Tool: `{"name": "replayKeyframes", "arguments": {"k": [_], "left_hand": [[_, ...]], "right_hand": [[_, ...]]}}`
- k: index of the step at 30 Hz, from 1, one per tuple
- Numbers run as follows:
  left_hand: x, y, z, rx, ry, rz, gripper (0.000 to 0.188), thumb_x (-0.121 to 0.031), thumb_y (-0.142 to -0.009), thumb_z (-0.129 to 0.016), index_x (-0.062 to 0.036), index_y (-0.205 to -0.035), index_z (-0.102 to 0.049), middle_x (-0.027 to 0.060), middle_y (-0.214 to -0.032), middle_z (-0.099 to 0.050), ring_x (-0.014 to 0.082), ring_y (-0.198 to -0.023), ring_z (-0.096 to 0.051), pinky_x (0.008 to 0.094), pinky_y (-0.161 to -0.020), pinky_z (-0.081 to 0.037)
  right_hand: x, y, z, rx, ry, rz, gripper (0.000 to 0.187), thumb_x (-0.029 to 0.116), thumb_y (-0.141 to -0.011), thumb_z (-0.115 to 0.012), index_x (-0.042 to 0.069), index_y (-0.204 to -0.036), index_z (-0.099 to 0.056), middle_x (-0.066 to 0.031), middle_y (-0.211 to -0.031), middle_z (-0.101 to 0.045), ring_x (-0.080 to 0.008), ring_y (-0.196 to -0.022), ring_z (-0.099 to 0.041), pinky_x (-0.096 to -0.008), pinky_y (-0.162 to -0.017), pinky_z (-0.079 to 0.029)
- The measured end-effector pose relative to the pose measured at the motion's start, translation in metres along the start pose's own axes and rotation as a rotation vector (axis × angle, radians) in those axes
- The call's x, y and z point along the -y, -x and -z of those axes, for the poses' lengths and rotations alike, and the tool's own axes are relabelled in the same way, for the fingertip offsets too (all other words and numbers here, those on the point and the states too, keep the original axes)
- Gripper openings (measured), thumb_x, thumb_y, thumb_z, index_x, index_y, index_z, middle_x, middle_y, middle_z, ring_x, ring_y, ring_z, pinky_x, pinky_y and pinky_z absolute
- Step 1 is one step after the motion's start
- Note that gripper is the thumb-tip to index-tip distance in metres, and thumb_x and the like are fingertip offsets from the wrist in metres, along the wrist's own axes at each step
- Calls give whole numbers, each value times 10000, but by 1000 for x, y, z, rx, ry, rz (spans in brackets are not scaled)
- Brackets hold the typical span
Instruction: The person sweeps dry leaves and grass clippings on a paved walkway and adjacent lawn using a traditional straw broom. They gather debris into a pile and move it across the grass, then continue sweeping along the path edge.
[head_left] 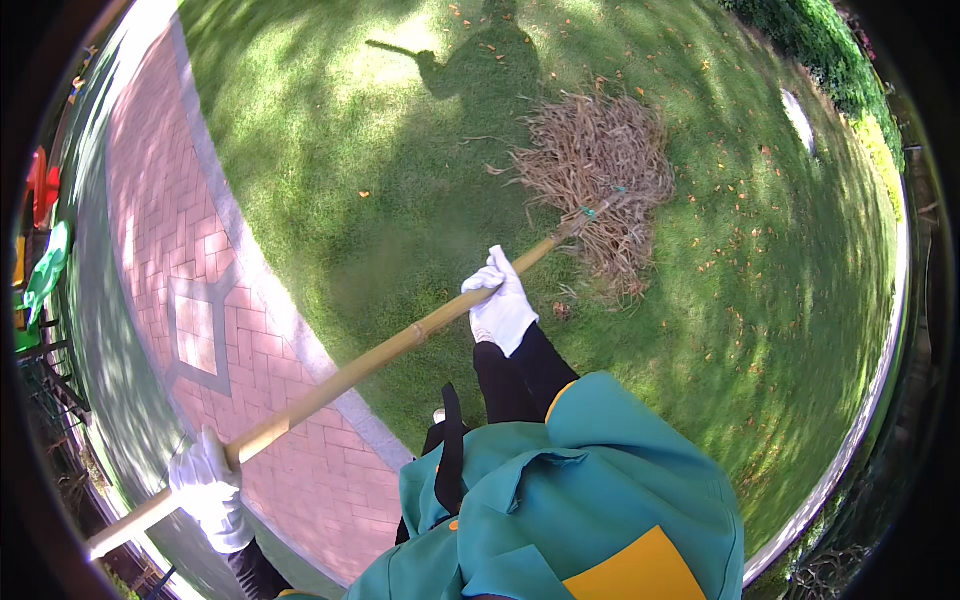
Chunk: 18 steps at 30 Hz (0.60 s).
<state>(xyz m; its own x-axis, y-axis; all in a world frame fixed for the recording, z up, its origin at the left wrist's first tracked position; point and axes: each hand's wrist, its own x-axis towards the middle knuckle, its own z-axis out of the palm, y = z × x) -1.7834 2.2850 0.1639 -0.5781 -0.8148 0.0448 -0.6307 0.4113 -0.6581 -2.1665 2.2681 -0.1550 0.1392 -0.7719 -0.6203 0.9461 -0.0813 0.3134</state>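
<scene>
Across the view runs a bamboo broom (385,352), its long yellowish pole slanting from lower left to upper right. The broom's bushy head (600,150) of dry brown twigs and leaves lies on the grass, with green ties where it meets the pole. My left hand (210,488), in a white glove, is closed round the pole near its upper end at the lower left. Farther along toward the head, my right hand (503,308), gloved in white too, grips the pole with its thumb along it.
Green lawn (400,240) with scattered yellow leaves surrounds the broom head. A reddish brick path (290,470) with a grey edging runs along the left. Bushes (825,50) and a pale curb (880,385) border the right. Red and green play equipment (45,270) stands far left.
</scene>
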Motion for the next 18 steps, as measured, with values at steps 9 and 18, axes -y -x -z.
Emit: {"name": "replayKeyframes", "arguments": {"k": [9,18], "left_hand": [[-81,-24,-38,-439,212,-160,359,-71,-714,-606,-82,-1072,-575,-8,-617,-465,162,-535,-485,333,-540,-407],[-26,381,-44,43,208,468,231,-67,-690,-619,-64,-919,-583,16,-597,-496,230,-528,-500,371,-558,-398]], "right_hand": [[168,154,50,-275,104,527,329,292,-921,-556,149,-659,-419,66,-415,-359,-111,-378,-398,-285,-488,-427],[-15,142,150,-223,259,21,343,323,-917,-567,196,-636,-417,84,-400,-338,-83,-329,-362,-307,-422,-379]]}}
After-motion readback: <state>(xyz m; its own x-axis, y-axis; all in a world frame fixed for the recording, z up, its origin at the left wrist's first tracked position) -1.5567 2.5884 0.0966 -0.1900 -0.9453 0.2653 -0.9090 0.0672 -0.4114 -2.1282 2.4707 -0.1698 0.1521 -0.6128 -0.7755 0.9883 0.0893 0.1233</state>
